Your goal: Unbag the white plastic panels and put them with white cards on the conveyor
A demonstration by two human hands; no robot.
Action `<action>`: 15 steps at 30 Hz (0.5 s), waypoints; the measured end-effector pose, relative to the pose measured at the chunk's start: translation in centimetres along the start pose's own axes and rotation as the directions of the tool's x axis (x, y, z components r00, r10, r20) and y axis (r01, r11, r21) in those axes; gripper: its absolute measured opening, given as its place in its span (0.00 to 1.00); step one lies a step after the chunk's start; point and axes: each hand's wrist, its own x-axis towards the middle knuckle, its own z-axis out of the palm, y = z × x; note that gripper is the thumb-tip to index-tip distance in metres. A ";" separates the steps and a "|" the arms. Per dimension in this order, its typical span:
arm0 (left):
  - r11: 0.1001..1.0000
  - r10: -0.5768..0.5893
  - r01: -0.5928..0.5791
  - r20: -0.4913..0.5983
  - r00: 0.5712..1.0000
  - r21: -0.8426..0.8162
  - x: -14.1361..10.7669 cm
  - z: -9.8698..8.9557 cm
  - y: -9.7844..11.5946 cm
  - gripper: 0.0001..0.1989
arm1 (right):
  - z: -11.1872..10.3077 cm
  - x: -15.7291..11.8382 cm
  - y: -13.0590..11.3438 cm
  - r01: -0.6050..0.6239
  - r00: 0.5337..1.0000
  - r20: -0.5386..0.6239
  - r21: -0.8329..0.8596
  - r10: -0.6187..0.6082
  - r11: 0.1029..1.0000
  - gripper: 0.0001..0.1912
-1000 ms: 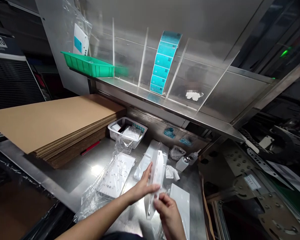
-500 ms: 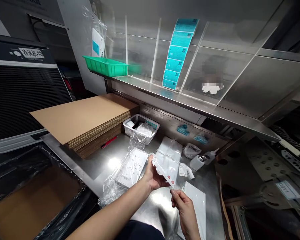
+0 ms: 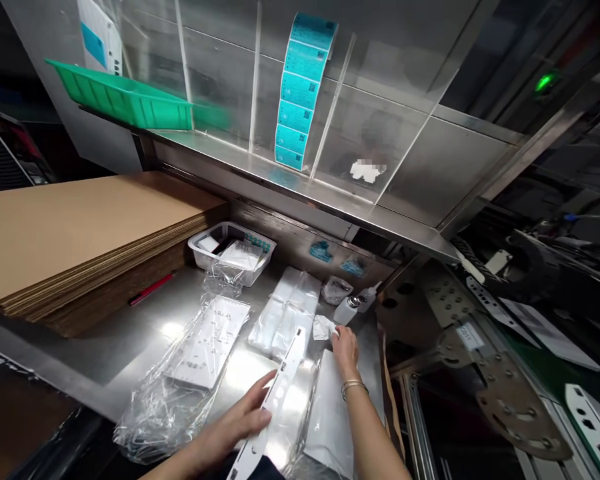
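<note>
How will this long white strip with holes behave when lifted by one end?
The white strip will probably feel light: it looks thin, with many holes. It seems fairly stiff, running straight past the left hand. Being flat, it should not roll, though its narrow length may flex slightly.

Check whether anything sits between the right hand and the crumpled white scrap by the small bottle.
Nothing visible does: the right hand appears to touch the crumpled white scrap. The clear plastic bags lie to the scrap's left and the small bottle lies beyond the fingertips, neither between them.
</note>
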 end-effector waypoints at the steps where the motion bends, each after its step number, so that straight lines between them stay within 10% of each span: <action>1: 0.999 0.000 -0.002 0.032 1.000 0.046 -0.5 -0.2 -0.4 0.48 | 0.4 0.7 0.2 -0.006 1.000 0.015 -0.019 0.006 1.000 0.10; 7: 0.986 -0.085 0.091 -0.047 0.995 0.142 -1.5 -1.6 -1.2 0.48 | -0.3 3.4 0.1 0.015 0.997 0.070 -0.005 -0.015 1.000 0.11; 11: 0.992 -0.051 0.074 -0.206 0.977 0.107 -0.6 -1.8 -1.4 0.46 | -4.5 0.0 -3.7 0.128 0.987 0.062 0.276 -0.151 0.952 0.18; 15: 0.994 -0.046 0.073 -0.292 0.955 0.084 0.1 -1.5 -1.0 0.45 | -8.3 -7.7 -9.6 0.426 0.788 0.175 0.536 -0.590 0.729 0.13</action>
